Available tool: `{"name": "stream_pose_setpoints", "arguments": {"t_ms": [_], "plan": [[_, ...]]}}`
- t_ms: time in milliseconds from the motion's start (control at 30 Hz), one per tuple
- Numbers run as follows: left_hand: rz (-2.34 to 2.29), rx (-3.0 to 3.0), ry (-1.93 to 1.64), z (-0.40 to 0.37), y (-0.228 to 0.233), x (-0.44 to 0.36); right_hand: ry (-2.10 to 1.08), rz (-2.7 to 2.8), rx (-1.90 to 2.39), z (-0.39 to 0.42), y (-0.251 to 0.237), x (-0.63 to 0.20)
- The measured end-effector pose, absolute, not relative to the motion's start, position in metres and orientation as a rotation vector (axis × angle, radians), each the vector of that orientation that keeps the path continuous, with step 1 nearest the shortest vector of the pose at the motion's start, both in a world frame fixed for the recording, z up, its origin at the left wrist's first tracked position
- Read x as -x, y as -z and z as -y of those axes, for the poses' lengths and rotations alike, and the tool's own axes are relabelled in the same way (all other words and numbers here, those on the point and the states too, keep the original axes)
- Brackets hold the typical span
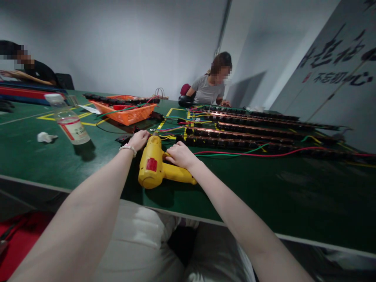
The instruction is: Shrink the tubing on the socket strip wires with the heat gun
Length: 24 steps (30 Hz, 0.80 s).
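Observation:
A yellow heat gun [152, 164] lies on its side in front of me, its nozzle facing away and its handle to the right. Just left of the nozzle is my left hand [139, 140], fingers closed near the ends of several thin coloured wires [167, 132]; what they pinch is hidden. My right hand [182, 154] is curled beside the trigger, between the handle and the black strips; the heat gun partly covers it, and I cannot make out what it grips. Long black strips with copper-coloured bars [243, 131] lie to the right, with wires coming from their left ends.
An orange basket [129, 116] holding another strip stands behind my left hand. A plastic bottle [73, 127] and crumpled tissue [45, 137] are at left. Red and green wires [229, 154] run rightward across the green table [249, 196]. One person [207, 88] sits opposite, another [41, 72] far left.

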<state>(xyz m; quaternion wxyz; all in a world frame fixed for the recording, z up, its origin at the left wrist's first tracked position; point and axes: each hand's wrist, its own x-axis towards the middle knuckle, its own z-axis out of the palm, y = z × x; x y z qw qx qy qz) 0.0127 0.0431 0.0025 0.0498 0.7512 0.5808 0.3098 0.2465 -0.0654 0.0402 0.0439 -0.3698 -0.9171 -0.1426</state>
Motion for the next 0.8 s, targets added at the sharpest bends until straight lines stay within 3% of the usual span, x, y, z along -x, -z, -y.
{"name": "stream_pose_setpoints", "arguments": {"t_ms": [800], "plan": [[-1.738, -2.285, -0.946, -0.044, -0.004, -0.012, 0.46, 2.737, 1.263, 0.064, -0.035, -0.32]]}}
